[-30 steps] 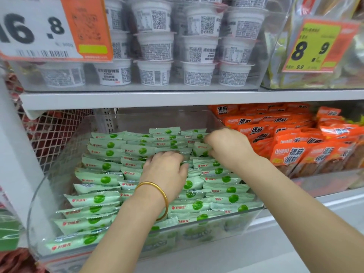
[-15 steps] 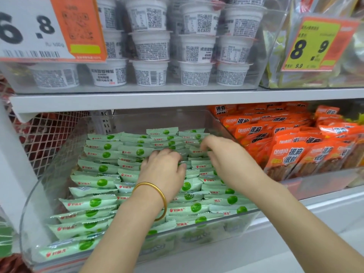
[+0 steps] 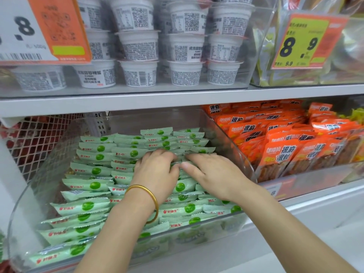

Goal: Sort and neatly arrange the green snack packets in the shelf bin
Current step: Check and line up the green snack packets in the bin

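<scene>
Fingers [image 3: 155, 155] of left hand [image 3: 157, 172] grip green packets [image 3: 94, 171], right hand [image 3: 214, 174] pressing flat, beside orange "很麻" packs [image 3: 283, 154].

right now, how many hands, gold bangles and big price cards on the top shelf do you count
hands: 2, left hand and right hand, both on the green snack packets
gold bangle: 1
big price cards: 2
total: 5

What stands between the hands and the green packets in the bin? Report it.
Nothing visible does. The left hand curls its fingers into the green packets mid-bin, and the right hand lies on them beside it. Both arms come in over the clear bin's low front wall, under the upper shelf.
</scene>
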